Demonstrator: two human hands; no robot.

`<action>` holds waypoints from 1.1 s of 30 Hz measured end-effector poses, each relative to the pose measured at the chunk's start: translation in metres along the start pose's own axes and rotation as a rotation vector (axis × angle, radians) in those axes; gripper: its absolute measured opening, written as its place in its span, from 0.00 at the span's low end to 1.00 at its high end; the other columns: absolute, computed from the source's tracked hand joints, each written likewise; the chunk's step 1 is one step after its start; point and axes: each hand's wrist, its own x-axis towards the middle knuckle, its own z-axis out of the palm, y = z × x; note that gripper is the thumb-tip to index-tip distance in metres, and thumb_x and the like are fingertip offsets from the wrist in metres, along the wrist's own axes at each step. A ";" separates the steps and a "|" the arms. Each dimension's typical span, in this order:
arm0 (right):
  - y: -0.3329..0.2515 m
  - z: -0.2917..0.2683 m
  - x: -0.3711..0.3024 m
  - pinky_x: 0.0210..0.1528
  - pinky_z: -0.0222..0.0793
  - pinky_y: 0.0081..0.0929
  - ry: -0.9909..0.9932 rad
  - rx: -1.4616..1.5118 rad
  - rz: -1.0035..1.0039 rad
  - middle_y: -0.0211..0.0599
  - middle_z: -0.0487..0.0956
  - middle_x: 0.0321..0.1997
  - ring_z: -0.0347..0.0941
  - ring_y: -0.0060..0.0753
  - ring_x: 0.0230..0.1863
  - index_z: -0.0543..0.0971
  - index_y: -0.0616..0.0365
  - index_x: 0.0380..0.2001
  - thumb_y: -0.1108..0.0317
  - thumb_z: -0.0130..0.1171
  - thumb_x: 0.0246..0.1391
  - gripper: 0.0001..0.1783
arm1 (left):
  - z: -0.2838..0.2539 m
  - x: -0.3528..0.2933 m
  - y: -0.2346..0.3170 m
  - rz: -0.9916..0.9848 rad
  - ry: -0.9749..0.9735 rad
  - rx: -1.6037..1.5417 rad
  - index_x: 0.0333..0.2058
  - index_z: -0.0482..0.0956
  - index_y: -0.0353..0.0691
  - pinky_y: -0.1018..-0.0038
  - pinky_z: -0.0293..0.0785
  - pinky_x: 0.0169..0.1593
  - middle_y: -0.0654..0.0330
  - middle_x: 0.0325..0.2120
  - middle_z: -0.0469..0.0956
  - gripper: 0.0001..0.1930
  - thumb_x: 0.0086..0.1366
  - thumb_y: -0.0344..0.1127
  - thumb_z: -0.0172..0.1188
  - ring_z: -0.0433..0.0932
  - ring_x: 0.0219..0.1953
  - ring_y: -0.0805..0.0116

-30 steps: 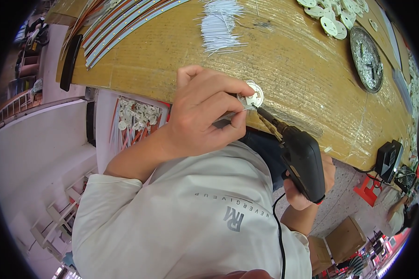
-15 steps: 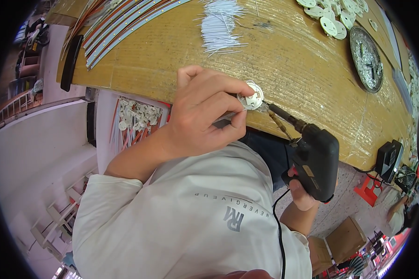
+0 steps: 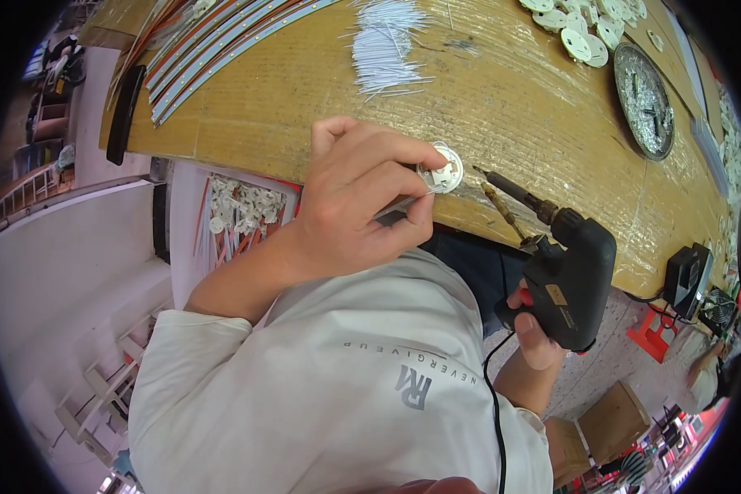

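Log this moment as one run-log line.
left hand: pinning round white disc on wooden bench | right hand: gripping black soldering gun, tip near disc, apart

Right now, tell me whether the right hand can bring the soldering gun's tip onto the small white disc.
Probably yes. The right hand grips the soldering gun, its tip just right of the white disc; bare bench lies between. The left hand steadies the disc from the other side.

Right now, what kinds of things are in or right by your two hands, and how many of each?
Small round white disc under the left hand: 1
Thin metal tweezers pinched in that hand: 1
Black soldering gun gripped by the right hand: 1
Total: 3
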 end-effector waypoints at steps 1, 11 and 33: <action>0.006 -0.005 -0.004 0.35 0.78 0.26 -0.098 0.020 -0.023 0.48 0.80 0.45 0.80 0.32 0.33 0.70 0.72 0.62 0.61 0.75 0.42 0.45 | 0.000 0.001 0.000 -0.002 0.000 0.001 0.30 0.79 0.43 0.65 0.61 0.48 0.62 0.42 0.86 0.12 0.48 0.22 0.70 0.81 0.39 0.64; -0.033 0.031 0.012 0.34 0.79 0.30 0.176 0.221 0.199 0.54 0.83 0.43 0.82 0.37 0.31 0.72 0.74 0.58 0.53 0.73 0.48 0.42 | -0.001 0.003 0.000 0.016 -0.013 -0.028 0.31 0.80 0.42 0.65 0.61 0.48 0.61 0.42 0.86 0.12 0.49 0.21 0.70 0.81 0.38 0.65; -0.051 0.075 0.069 0.52 0.84 0.37 0.068 0.371 0.089 0.66 0.81 0.56 0.82 0.53 0.56 0.69 0.76 0.62 0.57 0.56 0.66 0.32 | -0.005 0.008 0.005 -0.071 -0.050 -0.095 0.33 0.82 0.40 0.63 0.61 0.51 0.60 0.40 0.86 0.07 0.58 0.23 0.69 0.81 0.38 0.65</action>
